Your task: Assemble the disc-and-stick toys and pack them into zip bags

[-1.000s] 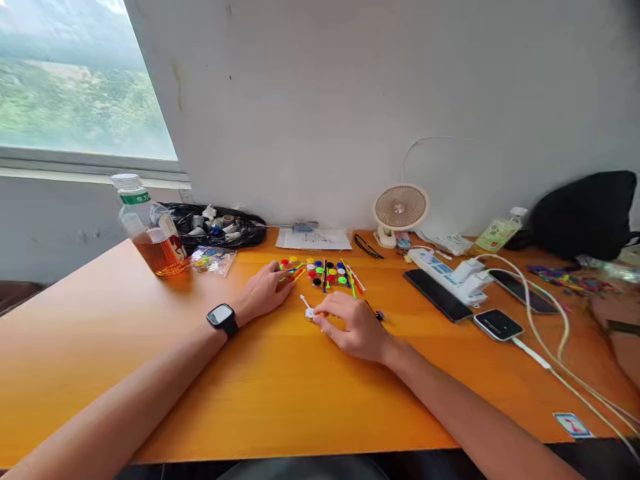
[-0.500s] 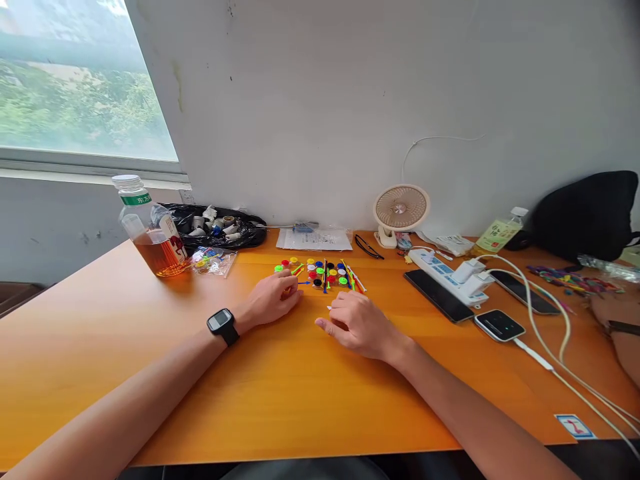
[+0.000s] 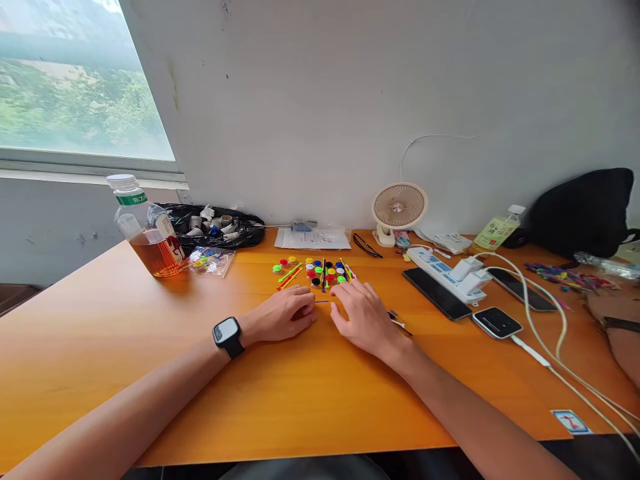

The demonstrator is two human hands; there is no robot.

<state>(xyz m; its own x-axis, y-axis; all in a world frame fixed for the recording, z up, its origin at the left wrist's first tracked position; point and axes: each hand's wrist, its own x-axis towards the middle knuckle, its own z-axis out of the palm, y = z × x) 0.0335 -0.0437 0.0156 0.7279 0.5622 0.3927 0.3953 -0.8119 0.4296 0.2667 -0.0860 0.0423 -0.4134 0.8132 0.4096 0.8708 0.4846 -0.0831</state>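
Observation:
My left hand (image 3: pixel 287 312) is closed, its fingertips on one end of a thin blue plastic stick (image 3: pixel 321 301) that points right. My right hand (image 3: pixel 364 317) has its thumb and fingers apart, with the fingertips close to a row of thin coloured sticks (image 3: pixel 346 270). Just beyond both hands lie several small round discs, among them a green disc (image 3: pixel 277 269). A dark blue stick (image 3: pixel 323 277) stretches between the discs. Green and red sticks (image 3: pixel 290 276) rest beyond my left hand. To the right of my right hand, white and dark sticks (image 3: pixel 399 323) are partly hidden.
A bottle of amber drink (image 3: pixel 155 247) tilts in view at left, beside a black plastic bag (image 3: pixel 253 230) and a clear packet (image 3: pixel 217 260). A small fan (image 3: pixel 400 207), a phone (image 3: pixel 435 293), a power strip (image 3: pixel 440 273) and white cables (image 3: pixel 565 320) occupy the right side.
My left hand has moved right and nearer to me with the blue stick, uncovering red and yellow sticks. My right hand has moved slightly right and forward, its fingers now more spread.

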